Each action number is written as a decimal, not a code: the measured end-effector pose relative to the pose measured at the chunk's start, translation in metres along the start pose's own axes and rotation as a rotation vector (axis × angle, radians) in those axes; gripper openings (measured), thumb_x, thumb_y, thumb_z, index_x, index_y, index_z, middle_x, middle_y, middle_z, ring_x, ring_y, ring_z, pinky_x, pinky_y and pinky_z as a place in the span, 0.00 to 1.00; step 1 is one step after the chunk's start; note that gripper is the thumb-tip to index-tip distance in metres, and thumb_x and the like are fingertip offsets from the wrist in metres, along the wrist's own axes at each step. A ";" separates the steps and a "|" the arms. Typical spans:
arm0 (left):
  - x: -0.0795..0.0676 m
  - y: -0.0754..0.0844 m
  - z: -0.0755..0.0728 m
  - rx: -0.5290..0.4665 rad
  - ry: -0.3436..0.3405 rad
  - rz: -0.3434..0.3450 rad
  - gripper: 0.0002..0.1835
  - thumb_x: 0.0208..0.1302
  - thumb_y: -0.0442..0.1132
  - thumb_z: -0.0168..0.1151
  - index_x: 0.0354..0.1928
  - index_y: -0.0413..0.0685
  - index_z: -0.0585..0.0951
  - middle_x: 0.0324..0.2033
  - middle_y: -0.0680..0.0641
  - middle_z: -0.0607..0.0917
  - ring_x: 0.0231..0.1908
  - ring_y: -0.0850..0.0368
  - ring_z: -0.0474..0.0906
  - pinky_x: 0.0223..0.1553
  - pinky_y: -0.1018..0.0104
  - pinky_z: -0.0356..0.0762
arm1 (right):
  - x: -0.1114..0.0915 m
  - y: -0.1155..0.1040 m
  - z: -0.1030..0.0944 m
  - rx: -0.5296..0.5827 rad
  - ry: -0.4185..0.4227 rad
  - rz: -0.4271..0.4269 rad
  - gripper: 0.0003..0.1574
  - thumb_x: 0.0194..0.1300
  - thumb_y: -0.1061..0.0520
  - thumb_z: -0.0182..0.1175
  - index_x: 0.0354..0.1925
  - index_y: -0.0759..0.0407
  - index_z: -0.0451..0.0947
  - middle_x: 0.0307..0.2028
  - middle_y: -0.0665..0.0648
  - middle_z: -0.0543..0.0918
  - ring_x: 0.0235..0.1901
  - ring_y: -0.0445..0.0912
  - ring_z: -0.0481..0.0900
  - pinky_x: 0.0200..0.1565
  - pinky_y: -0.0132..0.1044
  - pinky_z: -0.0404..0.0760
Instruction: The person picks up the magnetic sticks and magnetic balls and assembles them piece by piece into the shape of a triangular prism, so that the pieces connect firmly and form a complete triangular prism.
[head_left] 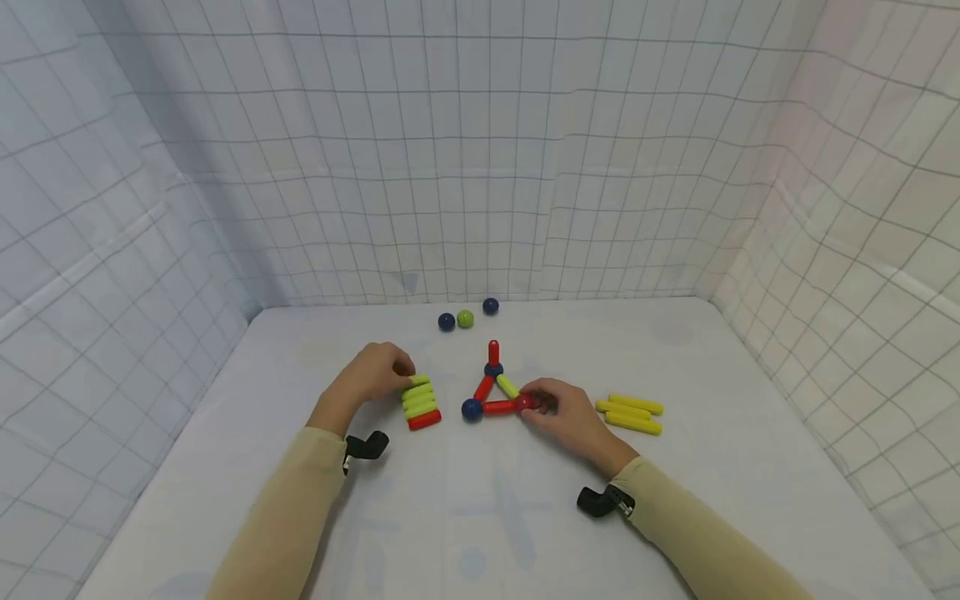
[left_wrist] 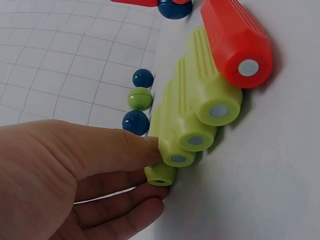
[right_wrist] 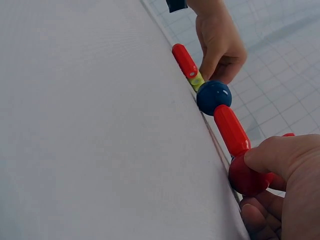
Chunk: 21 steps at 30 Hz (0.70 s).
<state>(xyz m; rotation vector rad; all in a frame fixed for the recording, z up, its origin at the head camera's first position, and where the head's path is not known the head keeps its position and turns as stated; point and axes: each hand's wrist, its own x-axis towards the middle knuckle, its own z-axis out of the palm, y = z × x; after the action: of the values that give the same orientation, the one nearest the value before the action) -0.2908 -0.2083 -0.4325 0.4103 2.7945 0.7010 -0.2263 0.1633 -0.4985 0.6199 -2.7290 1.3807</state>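
My left hand (head_left: 372, 372) is at the far end of a row of short magnetic rods, its thumb and fingers pinching the farthest yellow-green rod (left_wrist: 161, 175). Several more yellow-green rods (head_left: 418, 400) lie side by side there, with a red rod (head_left: 424, 419) nearest me. On the right, my right hand (head_left: 567, 414) holds a red ball (right_wrist: 246, 177) between thumb and fingers. That ball is one corner of a flat triangle made of two red rods (head_left: 498, 407), a yellow-green rod (head_left: 507, 386) and two blue balls (head_left: 472, 409). Another red rod (head_left: 493, 352) extends from the far blue ball (head_left: 493, 370).
Behind the triangle are two loose blue balls (head_left: 491, 306) and a green ball (head_left: 465, 318). Several longer yellow rods (head_left: 633, 422) lie right of my right hand. Gridded white cloth (head_left: 495, 167) encloses the white table (head_left: 480, 533) at the back and sides.
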 end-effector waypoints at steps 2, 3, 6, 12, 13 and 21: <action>0.000 0.000 0.000 0.017 0.008 0.010 0.10 0.72 0.37 0.72 0.50 0.40 0.91 0.45 0.45 0.90 0.47 0.48 0.85 0.53 0.49 0.84 | 0.000 -0.001 -0.001 -0.001 0.001 0.001 0.19 0.70 0.56 0.75 0.58 0.47 0.86 0.45 0.42 0.86 0.41 0.43 0.81 0.46 0.38 0.84; 0.001 0.000 0.000 0.023 0.012 0.014 0.10 0.72 0.37 0.73 0.50 0.40 0.91 0.45 0.45 0.90 0.47 0.48 0.85 0.53 0.49 0.84 | 0.000 -0.001 -0.001 0.000 0.001 -0.001 0.19 0.70 0.56 0.75 0.58 0.47 0.86 0.45 0.42 0.86 0.41 0.43 0.81 0.46 0.38 0.84; 0.001 -0.001 0.000 0.030 0.009 0.025 0.11 0.72 0.36 0.73 0.51 0.40 0.91 0.44 0.45 0.90 0.47 0.49 0.85 0.53 0.49 0.84 | 0.000 -0.003 -0.001 0.004 0.001 -0.002 0.19 0.70 0.55 0.75 0.58 0.48 0.87 0.44 0.43 0.86 0.41 0.44 0.81 0.45 0.39 0.84; 0.002 -0.006 0.004 0.019 -0.003 0.030 0.14 0.71 0.36 0.73 0.55 0.37 0.90 0.46 0.44 0.90 0.47 0.49 0.85 0.53 0.50 0.84 | 0.000 -0.002 -0.001 0.008 -0.002 -0.002 0.19 0.70 0.55 0.75 0.57 0.48 0.87 0.43 0.43 0.85 0.41 0.44 0.81 0.45 0.39 0.83; 0.002 -0.006 0.004 0.015 0.002 0.028 0.15 0.71 0.36 0.73 0.56 0.37 0.89 0.47 0.43 0.90 0.47 0.48 0.85 0.52 0.50 0.84 | 0.000 -0.002 -0.001 0.008 -0.002 -0.003 0.19 0.70 0.55 0.75 0.58 0.47 0.87 0.43 0.43 0.85 0.41 0.44 0.81 0.45 0.39 0.83; 0.000 -0.001 0.002 -0.113 0.102 0.053 0.17 0.72 0.40 0.72 0.59 0.40 0.89 0.49 0.44 0.90 0.50 0.47 0.84 0.54 0.48 0.84 | 0.000 0.001 0.000 0.004 0.005 -0.008 0.20 0.70 0.55 0.75 0.58 0.47 0.86 0.44 0.42 0.86 0.41 0.43 0.81 0.45 0.39 0.84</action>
<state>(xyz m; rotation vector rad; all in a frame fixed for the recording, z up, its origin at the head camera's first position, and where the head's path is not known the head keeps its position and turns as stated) -0.2903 -0.2083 -0.4347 0.4396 2.8297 0.9109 -0.2265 0.1639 -0.4990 0.6259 -2.7175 1.3837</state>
